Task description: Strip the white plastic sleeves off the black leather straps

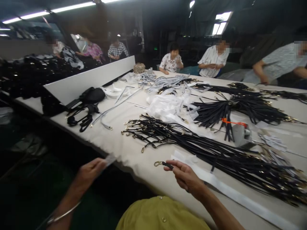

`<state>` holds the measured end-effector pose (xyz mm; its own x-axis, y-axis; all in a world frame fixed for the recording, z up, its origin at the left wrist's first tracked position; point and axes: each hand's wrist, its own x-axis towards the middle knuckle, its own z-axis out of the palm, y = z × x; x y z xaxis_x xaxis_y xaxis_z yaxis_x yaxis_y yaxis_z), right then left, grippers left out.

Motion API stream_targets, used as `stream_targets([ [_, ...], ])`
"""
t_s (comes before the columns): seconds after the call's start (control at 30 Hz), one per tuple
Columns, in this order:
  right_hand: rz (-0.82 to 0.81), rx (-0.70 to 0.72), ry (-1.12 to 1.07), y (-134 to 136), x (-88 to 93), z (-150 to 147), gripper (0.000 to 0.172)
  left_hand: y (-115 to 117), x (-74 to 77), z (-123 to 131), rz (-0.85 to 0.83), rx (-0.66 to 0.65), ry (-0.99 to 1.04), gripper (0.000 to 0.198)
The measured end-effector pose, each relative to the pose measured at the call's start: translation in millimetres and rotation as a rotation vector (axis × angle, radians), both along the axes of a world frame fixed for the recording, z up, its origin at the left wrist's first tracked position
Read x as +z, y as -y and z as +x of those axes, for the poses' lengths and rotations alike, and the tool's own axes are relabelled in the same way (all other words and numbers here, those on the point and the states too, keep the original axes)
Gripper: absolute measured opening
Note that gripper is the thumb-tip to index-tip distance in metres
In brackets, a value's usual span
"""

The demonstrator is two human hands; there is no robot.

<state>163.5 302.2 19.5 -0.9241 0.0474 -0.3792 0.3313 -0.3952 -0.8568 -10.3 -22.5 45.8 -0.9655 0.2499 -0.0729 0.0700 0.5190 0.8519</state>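
Note:
My left hand (92,169) is out past the table's near edge, its fingers pinched on a small translucent plastic piece (110,159). Over the tabletop, my right hand (185,175) grips the end of a black strap (167,165) between thumb and fingers. A gold-coloured snap hook (158,163) sticks out from that strap's end to the left. Most of the strap is hidden by the hand. Just beyond lies a long pile of black straps (182,137) with similar hooks at their ends. A white strip (230,188) runs along the table beside my right forearm.
Farther back on the white-covered table (115,145) lie crumpled white wrapping (165,105), grey straps (168,82) and a fanned black strap bundle (249,108). A metal object with an orange band (241,134) stands at right. Black bags (92,95) lie by a white divider (96,78). Several people work around the table.

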Motion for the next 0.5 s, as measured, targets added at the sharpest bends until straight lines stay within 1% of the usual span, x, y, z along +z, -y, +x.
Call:
stream_targets([
  [0.03,-0.027,0.018,-0.001,3,9.8,-3,0.047,-12,-1.8,4,0.033,-0.110,0.093,0.048],
  [0.07,-0.049,0.033,-0.001,7,19.0,-5,0.047,-28,-5.2,8,0.129,-0.238,0.182,0.049],
  [0.1,-0.066,0.042,-0.003,9,27.6,-7,0.047,-45,-9.7,13,0.238,-0.323,0.235,0.050],
  [0.13,-0.078,0.047,-0.004,12,35.2,-8,0.048,-61,-14.5,18,0.311,-0.398,0.286,0.053],
  [0.2,-0.088,0.045,-0.003,16,47.6,-9,0.049,-85,-22.5,24,0.422,-0.478,0.346,0.059],
  [0.23,-0.088,0.043,0.001,17,52.6,-9,0.050,-92,-24.9,26,0.448,-0.496,0.366,0.061],
  [0.3,-0.086,0.041,0.014,20,60.7,-9,0.048,-97,-26.3,26,0.478,-0.512,0.391,0.064],
  [0.4,-0.082,0.033,0.031,23,69.9,-10,0.047,-95,-25.7,21,0.520,-0.552,0.429,0.065],
  [0.5,-0.074,0.001,0.028,27,75.7,-14,0.049,-95,-28.6,17,0.578,-0.607,0.485,0.063],
])
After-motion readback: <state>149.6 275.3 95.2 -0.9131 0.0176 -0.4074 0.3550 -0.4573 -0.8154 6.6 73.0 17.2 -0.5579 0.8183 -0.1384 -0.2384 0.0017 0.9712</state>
